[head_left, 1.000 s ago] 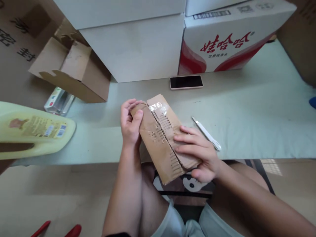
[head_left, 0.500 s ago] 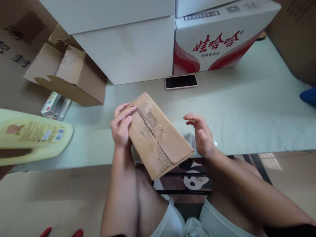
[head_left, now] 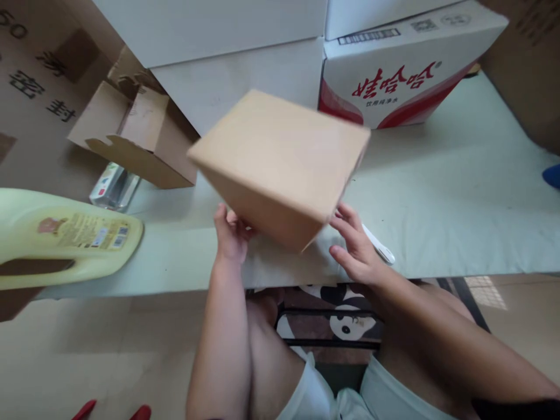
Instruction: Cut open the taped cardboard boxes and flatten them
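A brown cardboard box (head_left: 284,163) is lifted above the pale green table (head_left: 459,198), tilted, with a plain untaped face toward me. My left hand (head_left: 231,233) grips its lower left side from beneath, fingers partly hidden behind the box. My right hand (head_left: 356,245) presses its stretched fingers against the lower right corner. Both forearms rise from my lap.
A white craft knife (head_left: 380,246) lies just right of my right hand. A yellow jug (head_left: 65,236) lies at left, near a clear packet (head_left: 114,186) and an open small carton (head_left: 135,140). White boxes (head_left: 245,76) and a red-and-white carton (head_left: 406,76) line the back.
The box has been lifted and turned over, so the taped, torn seam no longer faces me. My right hand, off the box half a second ago, touches it again. The phone is hidden behind it.
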A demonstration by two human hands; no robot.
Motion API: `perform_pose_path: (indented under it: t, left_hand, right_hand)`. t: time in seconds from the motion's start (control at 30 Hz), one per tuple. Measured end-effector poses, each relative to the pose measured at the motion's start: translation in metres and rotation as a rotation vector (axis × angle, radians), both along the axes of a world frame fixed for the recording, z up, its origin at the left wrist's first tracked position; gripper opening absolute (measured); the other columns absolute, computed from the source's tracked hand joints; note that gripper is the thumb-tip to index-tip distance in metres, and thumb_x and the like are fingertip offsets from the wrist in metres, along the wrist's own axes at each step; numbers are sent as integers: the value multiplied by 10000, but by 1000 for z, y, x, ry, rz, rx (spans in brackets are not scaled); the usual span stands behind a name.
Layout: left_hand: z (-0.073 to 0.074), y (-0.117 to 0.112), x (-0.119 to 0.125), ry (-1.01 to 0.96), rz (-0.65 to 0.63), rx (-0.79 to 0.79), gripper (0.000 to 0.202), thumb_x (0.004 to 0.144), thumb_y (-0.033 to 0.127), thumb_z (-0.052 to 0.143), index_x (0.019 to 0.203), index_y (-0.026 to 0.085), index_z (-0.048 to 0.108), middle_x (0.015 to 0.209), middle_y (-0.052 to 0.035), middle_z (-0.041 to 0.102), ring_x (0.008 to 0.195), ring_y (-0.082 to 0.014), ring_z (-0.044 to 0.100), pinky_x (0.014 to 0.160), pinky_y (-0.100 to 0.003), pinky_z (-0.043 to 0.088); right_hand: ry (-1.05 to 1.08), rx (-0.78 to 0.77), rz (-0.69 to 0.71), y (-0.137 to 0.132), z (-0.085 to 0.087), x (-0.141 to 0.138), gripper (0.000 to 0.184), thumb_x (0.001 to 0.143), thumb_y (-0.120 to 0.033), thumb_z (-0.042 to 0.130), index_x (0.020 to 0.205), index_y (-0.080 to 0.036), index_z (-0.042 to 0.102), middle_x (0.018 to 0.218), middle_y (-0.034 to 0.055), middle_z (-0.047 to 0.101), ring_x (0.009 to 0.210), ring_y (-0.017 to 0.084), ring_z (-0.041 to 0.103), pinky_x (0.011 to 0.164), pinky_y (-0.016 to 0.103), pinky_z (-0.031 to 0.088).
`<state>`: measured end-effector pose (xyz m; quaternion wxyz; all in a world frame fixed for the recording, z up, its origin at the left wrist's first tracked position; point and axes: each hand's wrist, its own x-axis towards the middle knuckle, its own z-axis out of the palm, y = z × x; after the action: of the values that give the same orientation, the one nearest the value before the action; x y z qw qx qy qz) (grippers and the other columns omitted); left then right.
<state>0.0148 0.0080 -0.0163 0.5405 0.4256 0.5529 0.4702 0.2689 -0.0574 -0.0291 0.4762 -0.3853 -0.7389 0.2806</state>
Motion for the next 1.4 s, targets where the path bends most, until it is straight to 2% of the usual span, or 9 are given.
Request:
perform_pose_path:
  t: [0.17, 0.37, 0.57, 0.67, 0.77, 0.87, 1.0, 1.17, 1.4]
  left_hand:
    - [3, -9, 11, 17, -306, -291, 757, 716, 864, 443, 981, 177, 622, 730, -77, 682, 672, -210, 651, 551, -293, 472]
    - [9, -14, 15, 384, -864, -440, 528, 713, 674, 669, 798, 154, 647, 707, -31, 652, 507, -116, 542, 454, -248, 372]
    - [3, -4, 5, 521, -435, -239, 339, 683, 455, 754, 815, 166, 635, 672, -4, 582, 549, -119, 496, 484, -249, 381]
    - [-5, 3, -3, 518, 70, -45, 316, 771, 481, 638, 868, 182, 604, 755, -31, 601, 625, -136, 544, 555, -258, 422]
    - [-11, 8, -7, 324, 452, 370, 442, 872, 560, 441, 1190, 262, 513, 1133, -84, 629, 996, -193, 644, 807, -328, 514]
    - [-15, 10, -4, 312, 331, 645, 576, 857, 661, 409, 1309, 308, 461, 1426, -92, 495, 1332, -253, 511, 1055, -432, 447]
    - [-20, 12, 4, 441, 78, 702, 517, 805, 619, 559, 1183, 267, 572, 1570, -90, 337, 1500, -313, 290, 1182, -489, 328]
    - [-28, 18, 9, 398, 84, 700, 338, 836, 493, 540, 1090, 270, 532, 1641, -40, 218, 1539, -297, 198, 1230, -506, 239]
    - [-20, 21, 18, 374, 217, 672, 208, 806, 427, 543, 894, 252, 473, 1596, -47, 318, 1509, -284, 272, 1214, -487, 278]
  right_hand:
    - [78, -44, -85, 8, -3, 10, 523, 981, -474, 468, 1497, -434, 393, 1641, -13, 277, 1518, 285, 269, 1227, 533, 279]
    - [356, -42, -266, 12, -4, 18, 290, 979, -399, 486, 1197, -351, 673, 1449, 17, 551, 1407, 281, 454, 1181, 562, 330]
    - [330, -112, -137, 9, -2, 12, 212, 947, -382, 569, 1142, -332, 635, 1406, 46, 581, 1337, 267, 526, 1118, 534, 407]
    - [265, -154, -7, 7, 0, 7, 212, 961, -398, 548, 1153, -331, 609, 1417, 54, 569, 1360, 261, 503, 1120, 517, 402]
    - [220, -190, 70, 6, 3, 5, 240, 982, -422, 502, 1187, -323, 577, 1461, 74, 529, 1381, 261, 479, 1125, 518, 391]
    - [204, -219, 152, 7, 3, 7, 268, 982, -437, 498, 1224, -331, 545, 1501, 83, 485, 1406, 265, 449, 1137, 530, 369]
    - [204, -242, 205, 7, 1, 9, 289, 981, -422, 506, 1264, -362, 511, 1547, 65, 426, 1434, 260, 412, 1154, 537, 342]
    - [195, -224, 199, 6, 2, 8, 276, 984, -417, 498, 1250, -348, 506, 1538, 81, 436, 1433, 252, 415, 1150, 530, 350]
    - [205, -213, 202, 6, 10, 10, 293, 963, -455, 513, 1213, -308, 553, 1521, 98, 485, 1400, 251, 471, 1106, 495, 414]
